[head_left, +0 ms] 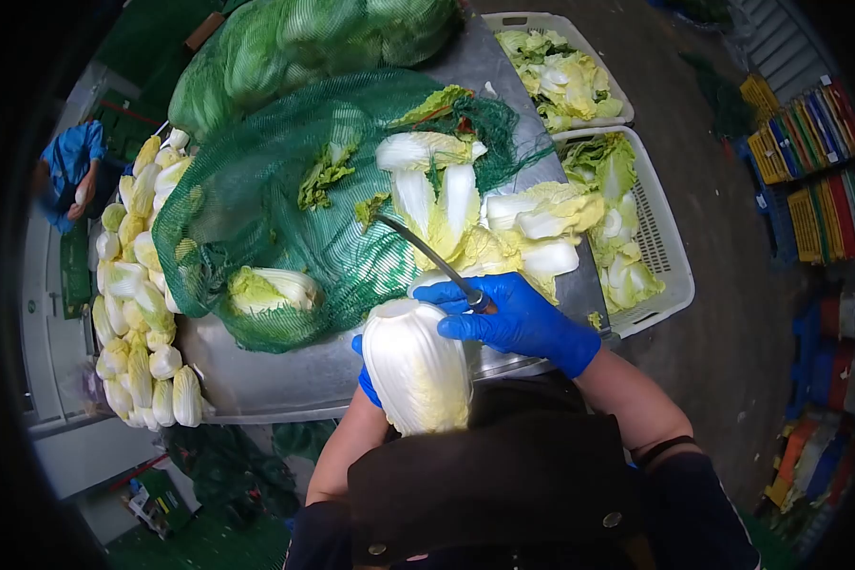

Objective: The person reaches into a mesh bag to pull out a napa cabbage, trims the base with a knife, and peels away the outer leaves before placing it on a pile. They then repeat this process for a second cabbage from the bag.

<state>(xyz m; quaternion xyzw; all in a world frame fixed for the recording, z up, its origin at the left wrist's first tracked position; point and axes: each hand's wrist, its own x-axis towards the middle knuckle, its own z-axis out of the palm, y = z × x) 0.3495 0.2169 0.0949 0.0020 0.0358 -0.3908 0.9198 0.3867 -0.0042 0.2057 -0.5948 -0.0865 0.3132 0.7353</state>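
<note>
A trimmed napa cabbage (pixel 416 375) is held upright near my chest, its pale base facing up. My left hand (pixel 366 378), in a blue glove, is wrapped round its left side and mostly hidden behind it. In my right hand (pixel 518 318), also gloved in blue, is a curved knife (pixel 432 255), its dark blade pointing up and left over the table. Fingers of that hand are close to the cabbage's top. Loose cabbage leaves (pixel 484 228) lie just beyond. Another cabbage (pixel 274 293) sits in the green mesh bag (pixel 294 218) on the metal table (pixel 247 375).
Trimmed cabbages (pixel 141 294) are piled along the table's left side. A full mesh sack (pixel 313 52) lies at the back. Two white crates with leaves, a near crate (pixel 670 256) and a far crate (pixel 617 95), stand at the right. Another person (pixel 71 176) is at far left.
</note>
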